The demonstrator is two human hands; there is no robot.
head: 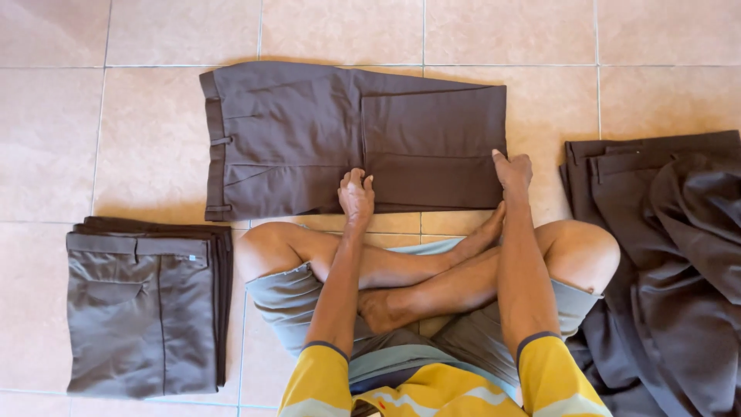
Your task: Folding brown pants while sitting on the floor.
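At the middle of the frame, both my left hand (356, 194) and right hand (513, 171) pinch the near edge of the folded brown trousers (309, 131) on the tiled floor (154, 31).

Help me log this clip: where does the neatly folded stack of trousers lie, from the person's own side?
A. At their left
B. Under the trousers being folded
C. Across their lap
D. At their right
A: the folded stack of trousers lies on the tiles beside the left knee, while a loose pile lies at the right.
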